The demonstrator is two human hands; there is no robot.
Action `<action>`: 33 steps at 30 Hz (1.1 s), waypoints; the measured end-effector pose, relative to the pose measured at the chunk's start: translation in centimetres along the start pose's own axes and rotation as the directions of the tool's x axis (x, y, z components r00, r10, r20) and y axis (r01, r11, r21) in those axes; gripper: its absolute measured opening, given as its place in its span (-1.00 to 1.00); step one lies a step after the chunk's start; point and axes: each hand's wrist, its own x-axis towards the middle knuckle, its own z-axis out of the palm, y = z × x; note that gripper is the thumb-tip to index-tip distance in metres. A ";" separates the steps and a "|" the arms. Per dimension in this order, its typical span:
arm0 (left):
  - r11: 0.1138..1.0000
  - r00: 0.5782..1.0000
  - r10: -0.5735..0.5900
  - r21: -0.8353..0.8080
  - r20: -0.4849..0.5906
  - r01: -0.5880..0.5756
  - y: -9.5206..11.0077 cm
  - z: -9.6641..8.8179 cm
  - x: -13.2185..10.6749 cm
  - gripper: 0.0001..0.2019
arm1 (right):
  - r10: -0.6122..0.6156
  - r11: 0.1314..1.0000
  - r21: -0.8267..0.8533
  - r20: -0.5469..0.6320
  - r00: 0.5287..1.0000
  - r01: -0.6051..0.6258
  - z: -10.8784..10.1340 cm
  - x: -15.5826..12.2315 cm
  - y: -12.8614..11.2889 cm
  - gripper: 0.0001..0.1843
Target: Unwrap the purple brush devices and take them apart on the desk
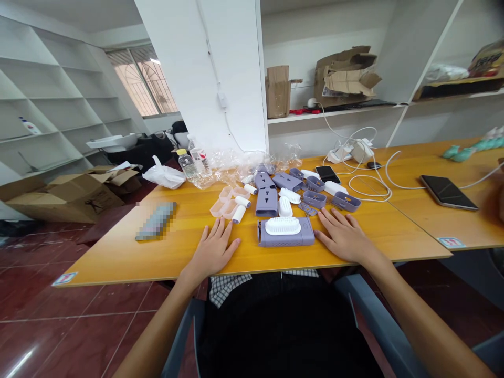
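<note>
My left hand (216, 248) lies flat on the wooden table (118, 252), fingers spread, holding nothing. My right hand (343, 236) also rests palm down with its fingers apart, just right of a purple plastic case (286, 239) that carries a white brush part (282, 226) on top. The case lies between both hands, touching neither. Behind it are several purple housings (266, 202), white rollers (238, 212) and pink clear covers (223, 207).
A blurred flat object (155, 221) lies at the left of the table. Water bottles (188, 164) and crumpled plastic wrap (236, 160) sit at the back. Phones (448, 192) and white cables (368, 186) are to the right. Cardboard boxes (59, 194) stand on the floor.
</note>
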 end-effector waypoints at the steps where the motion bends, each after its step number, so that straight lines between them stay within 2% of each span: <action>1: 1.000 1.000 -0.003 0.003 0.000 0.003 0.0 0.0 0.0 -0.27 | -0.001 1.000 0.001 0.000 1.000 0.001 0.0 0.0 0.0 -0.16; 5: 1.000 1.000 -0.013 0.014 0.014 0.013 0.2 0.0 0.0 -0.27 | -0.004 1.000 0.002 -0.001 1.000 0.004 -0.1 -0.1 0.0 -0.15; 10: 1.000 1.000 -0.007 -0.018 -0.024 0.006 0.0 0.1 0.0 -0.29 | -0.002 1.000 0.013 0.011 1.000 0.002 -0.3 -0.1 -0.1 -0.13; 12: 0.997 0.996 0.013 -0.069 -0.086 -0.019 0.0 -0.1 -0.2 -0.38 | -0.007 1.000 0.028 0.007 1.000 0.007 -0.3 -0.1 0.0 -0.13; 14: 0.982 0.978 0.067 -0.161 -0.198 -0.100 0.1 -0.5 -0.6 -0.51 | -0.020 0.999 0.040 -0.011 1.000 0.020 -0.2 -0.1 0.0 -0.14; 17: 0.911 0.923 0.125 -0.326 -0.364 -0.252 0.9 -1.2 -1.3 -0.67 | -0.038 0.997 0.061 -0.082 0.996 0.044 0.1 -0.1 0.2 -0.16; 19: 0.861 0.910 0.103 -0.422 -0.402 -0.284 1.9 -1.4 -1.6 -0.73 | -0.048 0.994 0.089 -0.148 0.988 0.061 0.4 -0.1 0.3 -0.20; 22: 0.820 0.937 0.081 -0.511 -0.340 -0.256 3.3 -1.4 -1.8 -0.74 | -0.064 0.980 0.165 -0.254 0.965 0.108 0.5 -0.1 0.3 -0.29; 26: 0.807 0.967 0.103 -0.549 -0.234 -0.219 4.3 -1.3 -1.3 -0.60 | -0.027 0.912 0.367 -0.387 0.922 0.181 -0.2 -0.4 -0.7 -0.42; 28: 0.778 0.968 0.110 -0.587 -0.225 -0.224 4.4 -1.4 -0.6 -0.58 | -0.058 0.860 0.448 -0.386 0.921 0.242 -0.8 -0.7 -1.5 -0.41; 30: 0.746 0.966 0.123 -0.621 -0.228 -0.241 4.4 -1.4 0.3 -0.61 | -0.144 0.821 0.482 -0.344 0.928 0.306 -1.2 -1.0 -2.3 -0.34; 33: 0.723 0.969 0.139 -0.648 -0.206 -0.241 4.6 -1.6 1.4 -0.72 | -0.233 0.802 0.491 -0.265 0.936 0.339 -1.5 -1.2 -2.9 -0.23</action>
